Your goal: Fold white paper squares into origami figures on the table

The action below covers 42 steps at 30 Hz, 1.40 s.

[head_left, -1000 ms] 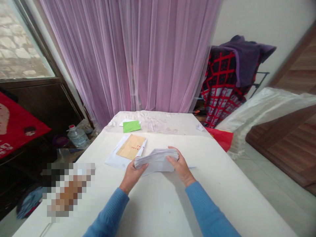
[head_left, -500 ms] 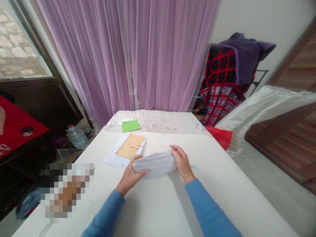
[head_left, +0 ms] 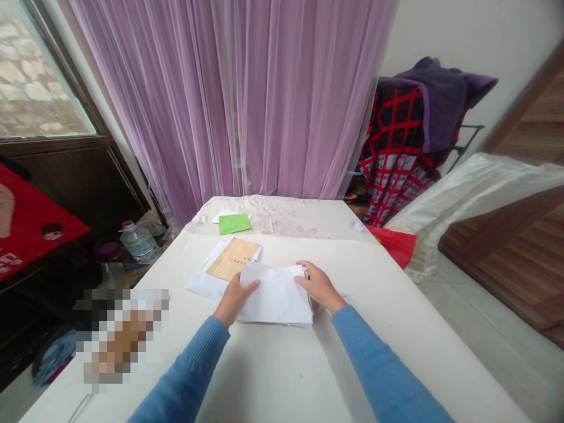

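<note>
A stack of white paper sheets (head_left: pixel 275 295) stands tilted above the table, its broad face turned toward me and a crease down the middle. My left hand (head_left: pixel 235 298) grips its left edge, thumb on the front face. On the opposite edge, my right hand (head_left: pixel 321 286) holds it with the thumb in front and the other fingers mostly behind. Just beyond my left hand lies a tan envelope (head_left: pixel 232 258) with red printing, on top of white paper (head_left: pixel 200 283). What the lower edge of the stack touches is hard to tell.
A green packet (head_left: pixel 234 223) lies at the far end of the white-covered table (head_left: pixel 273 376). A blurred-out object (head_left: pixel 127 341) is near the left edge. To the left stands a water jug (head_left: pixel 137 242); clear plastic sheeting (head_left: pixel 476 188) hangs at the right.
The paper stack has been tipped up, so its broad face now shows instead of its edge. Both hands still grip its sides, with my right thumb now on the front.
</note>
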Tool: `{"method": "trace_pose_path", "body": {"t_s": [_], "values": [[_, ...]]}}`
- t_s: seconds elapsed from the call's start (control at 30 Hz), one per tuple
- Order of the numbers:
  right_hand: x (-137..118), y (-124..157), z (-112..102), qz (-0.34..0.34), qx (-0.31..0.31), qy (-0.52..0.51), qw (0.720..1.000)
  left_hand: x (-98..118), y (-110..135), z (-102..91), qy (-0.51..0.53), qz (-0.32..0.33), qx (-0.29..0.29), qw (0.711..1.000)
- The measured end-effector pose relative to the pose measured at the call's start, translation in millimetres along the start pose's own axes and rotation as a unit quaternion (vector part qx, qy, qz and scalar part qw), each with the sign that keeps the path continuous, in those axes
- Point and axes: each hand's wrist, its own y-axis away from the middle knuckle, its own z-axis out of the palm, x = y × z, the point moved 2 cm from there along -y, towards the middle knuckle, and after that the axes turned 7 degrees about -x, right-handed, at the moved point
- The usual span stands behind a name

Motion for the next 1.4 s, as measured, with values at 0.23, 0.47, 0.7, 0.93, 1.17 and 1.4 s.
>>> {"method": "trace_pose_path", "body": {"t_s": [0.23,0.47,0.7,0.93,1.17,1.4], "values": [[6,4,23,0.054,0.0,0.112,0.992,-1,39,20.9,-0.423,0.214,0.078,0.877],[-15,17,34,0.009,0.084,0.211,0.974,-5,30,47.9,-0.565,0.258,-0.046,0.782],[-54,21,93,-0.195,0.069,0.059,0.977,-46,16,52.2,-0.557,0.329,-0.061,0.76],[-38,23,92,-0.167,0.002,0.101,0.981,-54,16,50.9,-0.585,0.325,-0.055,0.741],[9,30,61,-0.091,-0.045,0.226,0.969,-52,40,28.6,-0.575,0.318,-0.079,0.75],[10,31,58,-0.086,-0.052,0.249,0.963,-59,78,-4.7,-0.582,0.284,-0.112,0.754]]}}
